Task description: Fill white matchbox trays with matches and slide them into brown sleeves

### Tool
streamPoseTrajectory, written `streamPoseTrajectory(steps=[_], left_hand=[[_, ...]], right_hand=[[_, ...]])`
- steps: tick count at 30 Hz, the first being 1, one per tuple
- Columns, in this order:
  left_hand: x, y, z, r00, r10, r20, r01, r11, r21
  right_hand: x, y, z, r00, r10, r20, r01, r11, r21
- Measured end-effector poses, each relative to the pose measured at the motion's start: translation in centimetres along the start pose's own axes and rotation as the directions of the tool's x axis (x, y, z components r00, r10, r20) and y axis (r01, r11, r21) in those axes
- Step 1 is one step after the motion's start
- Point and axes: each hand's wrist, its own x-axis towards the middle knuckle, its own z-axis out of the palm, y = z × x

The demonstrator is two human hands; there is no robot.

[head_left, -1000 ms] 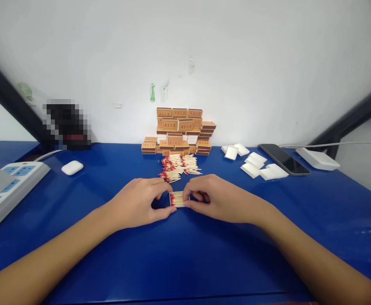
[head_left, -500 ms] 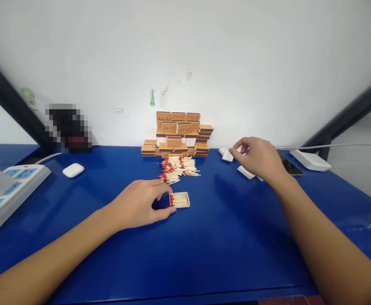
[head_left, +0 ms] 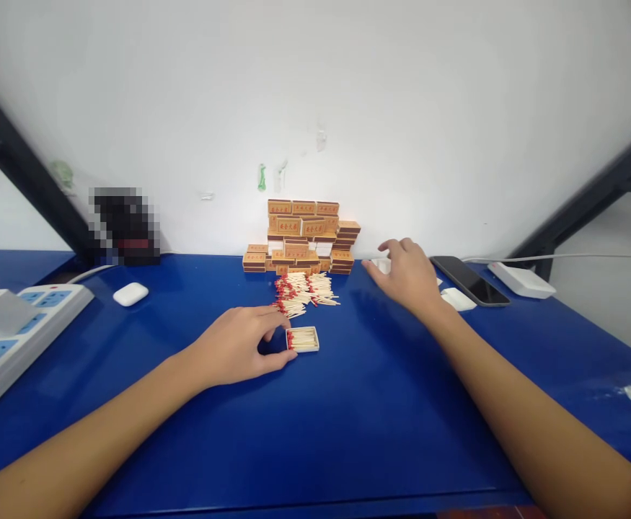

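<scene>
A small white matchbox tray [head_left: 309, 339], full of red-tipped matches, lies on the blue table. My left hand [head_left: 242, 347] grips its left end between thumb and fingers. Just behind it is a loose pile of matches [head_left: 298, 292], heads mostly to the left. Toward the back right, my right hand [head_left: 404, 275] hovers with thumb and fingers apart, right by a small white piece [head_left: 381, 265] at the wall; the hand partly covers it. Another white piece [head_left: 459, 299] lies to the right of the right wrist.
Stacked matchboxes [head_left: 303, 238] stand against the wall at the back. A black phone [head_left: 471, 281] and a white flat box [head_left: 521, 280] lie at the right. On the left are a white earbud case [head_left: 130, 294] and a power strip [head_left: 39, 339].
My right hand has shifted left and spread its fingers, and the white piece that was in its pinch is no longer held. The left hand stays at the tray.
</scene>
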Motion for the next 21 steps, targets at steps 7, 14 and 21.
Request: streamPoseTrajectory(steps=[7, 14, 21], left_hand=[[-0.1, -0.3, -0.3, 0.998, -0.007, -0.059, 0.008, 1.000, 0.013], [0.1, -0.8, -0.7, 0.995, -0.008, -0.104, 0.015, 0.998, 0.067], [0.1, -1.1, -0.6, 0.995, -0.043, -0.089, 0.048, 0.998, 0.049]], right_hand=[[0.2, -1.7, 2.7, 0.996, 0.032, 0.078, -0.061, 0.913, 0.403], [0.7, -1.1, 3.5, 0.970, 0.183, 0.159, -0.242, 0.772, 0.588], [0.4, -1.2, 3.7, 0.935, 0.276, 0.221, -0.348, 0.605, 0.716]])
